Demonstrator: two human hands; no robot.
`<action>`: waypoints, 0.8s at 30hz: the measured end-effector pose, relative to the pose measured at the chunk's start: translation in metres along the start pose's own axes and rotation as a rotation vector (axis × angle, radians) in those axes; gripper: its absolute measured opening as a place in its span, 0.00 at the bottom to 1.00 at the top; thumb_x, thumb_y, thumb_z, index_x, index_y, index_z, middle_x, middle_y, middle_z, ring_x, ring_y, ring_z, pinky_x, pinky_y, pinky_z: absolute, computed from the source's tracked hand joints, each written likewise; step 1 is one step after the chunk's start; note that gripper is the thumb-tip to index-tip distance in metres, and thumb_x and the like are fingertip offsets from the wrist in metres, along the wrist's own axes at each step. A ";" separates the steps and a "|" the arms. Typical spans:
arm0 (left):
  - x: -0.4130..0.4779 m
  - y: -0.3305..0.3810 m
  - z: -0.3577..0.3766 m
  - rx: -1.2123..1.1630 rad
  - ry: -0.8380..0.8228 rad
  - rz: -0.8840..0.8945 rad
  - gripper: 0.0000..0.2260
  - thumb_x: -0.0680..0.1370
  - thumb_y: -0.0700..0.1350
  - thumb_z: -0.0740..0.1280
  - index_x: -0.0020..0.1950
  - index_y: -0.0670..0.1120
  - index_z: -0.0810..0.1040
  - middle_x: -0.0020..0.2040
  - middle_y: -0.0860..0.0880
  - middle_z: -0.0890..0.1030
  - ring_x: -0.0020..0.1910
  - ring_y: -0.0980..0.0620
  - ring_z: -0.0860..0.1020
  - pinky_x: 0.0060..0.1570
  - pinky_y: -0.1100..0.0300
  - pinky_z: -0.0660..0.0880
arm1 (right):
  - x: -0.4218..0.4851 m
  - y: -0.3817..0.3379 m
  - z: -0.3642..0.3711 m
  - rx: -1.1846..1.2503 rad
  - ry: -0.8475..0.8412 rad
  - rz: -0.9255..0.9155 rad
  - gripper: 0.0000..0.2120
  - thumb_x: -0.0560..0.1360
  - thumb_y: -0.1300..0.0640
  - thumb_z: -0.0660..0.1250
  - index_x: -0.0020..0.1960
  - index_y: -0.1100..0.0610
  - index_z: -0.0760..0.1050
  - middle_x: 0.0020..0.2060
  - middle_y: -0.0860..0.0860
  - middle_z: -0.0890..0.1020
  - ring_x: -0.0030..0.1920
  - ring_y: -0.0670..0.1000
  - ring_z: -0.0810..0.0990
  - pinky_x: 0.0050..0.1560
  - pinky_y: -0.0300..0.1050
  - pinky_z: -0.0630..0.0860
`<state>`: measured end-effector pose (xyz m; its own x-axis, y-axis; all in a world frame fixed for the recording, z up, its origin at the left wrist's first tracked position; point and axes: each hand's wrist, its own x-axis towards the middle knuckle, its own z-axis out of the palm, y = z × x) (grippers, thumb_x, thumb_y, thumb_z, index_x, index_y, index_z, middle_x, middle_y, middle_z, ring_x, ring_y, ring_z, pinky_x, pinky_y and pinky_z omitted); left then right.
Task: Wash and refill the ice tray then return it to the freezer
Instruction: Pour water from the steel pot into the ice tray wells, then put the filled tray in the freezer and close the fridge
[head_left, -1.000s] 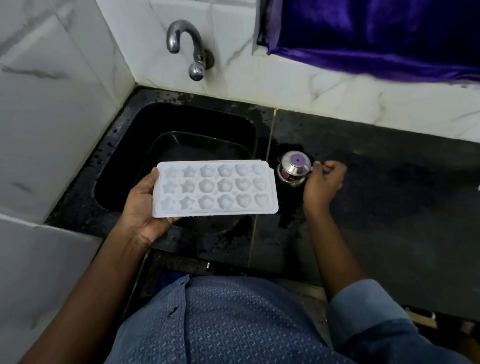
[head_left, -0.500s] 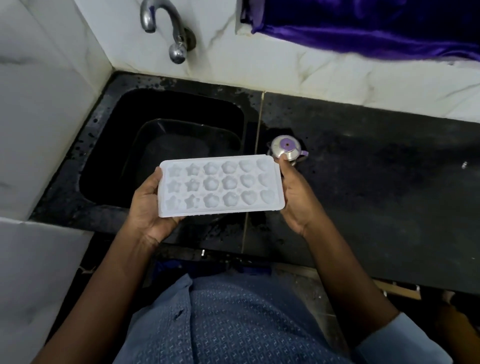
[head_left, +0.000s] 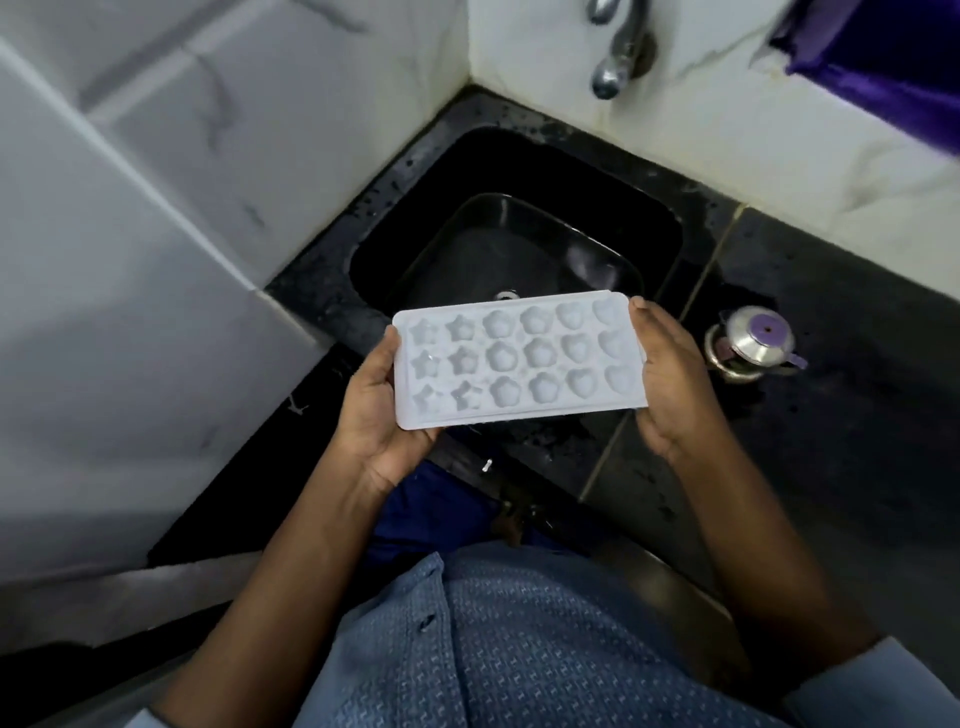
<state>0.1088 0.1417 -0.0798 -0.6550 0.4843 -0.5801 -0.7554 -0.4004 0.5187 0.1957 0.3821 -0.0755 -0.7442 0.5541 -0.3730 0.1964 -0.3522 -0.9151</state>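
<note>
Above the front rim of the sink (head_left: 670, 228), I see the tray (head_left: 519, 361) held in the air, cavities up and roughly level, with its far long edge over the basin and its near edge over the counter lip; it touches neither. The left hand (head_left: 379, 410) grips the left short end, thumb on the top rim and fingers curled beneath; the right hand (head_left: 670, 384) grips the right short end the same way, thumb along the edge, fingers hidden under the plastic. The tap (head_left: 618, 57) stands on the wall behind the sink, well apart from the tray; I see no water running from it. A steel pot (head_left: 753, 340) with a purple lid sits on the counter (head_left: 857, 415) just beside the right hand.

A few star cavities show a glint; I cannot tell whether the tray holds water, so I cannot fix the step in hand: either washing is yet to come, or the filled tray is due to go to the freezer, which is out of view.

Hazards, as I judge them:
- Tilt; if the tray is full, one end dipping would spill water across the cavities and over the rim.
- Slip; the counter is speckled with drops, and wet fingers on smooth plastic could let an end drop into the basin.
- Flex; thin plastic gripped only at its ends may bow or twist under squeeze.
- Knock; a right elbow or wrist swinging outward could upset the pot.
</note>
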 end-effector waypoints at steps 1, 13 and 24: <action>-0.008 0.002 -0.007 -0.032 0.013 0.025 0.26 0.87 0.60 0.58 0.75 0.43 0.77 0.70 0.41 0.81 0.68 0.40 0.81 0.67 0.37 0.76 | -0.001 0.000 0.008 -0.015 -0.027 0.004 0.14 0.85 0.49 0.62 0.62 0.55 0.81 0.58 0.55 0.86 0.59 0.59 0.85 0.58 0.59 0.82; -0.134 -0.013 -0.081 -0.305 0.187 0.310 0.27 0.86 0.60 0.57 0.77 0.43 0.75 0.71 0.40 0.81 0.71 0.38 0.79 0.71 0.35 0.74 | -0.049 0.020 0.107 -0.202 -0.331 0.069 0.22 0.83 0.46 0.67 0.65 0.63 0.80 0.58 0.61 0.86 0.57 0.63 0.86 0.47 0.53 0.83; -0.231 -0.062 -0.127 -0.515 0.348 0.541 0.28 0.86 0.61 0.58 0.74 0.42 0.78 0.69 0.39 0.82 0.70 0.38 0.79 0.73 0.36 0.71 | -0.114 0.051 0.165 -0.309 -0.673 0.145 0.21 0.80 0.47 0.68 0.64 0.63 0.81 0.57 0.63 0.86 0.58 0.66 0.85 0.61 0.70 0.79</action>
<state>0.3048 -0.0446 -0.0575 -0.8355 -0.1128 -0.5379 -0.1921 -0.8571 0.4781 0.1854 0.1763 -0.0542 -0.9072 -0.0968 -0.4095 0.4184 -0.1045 -0.9022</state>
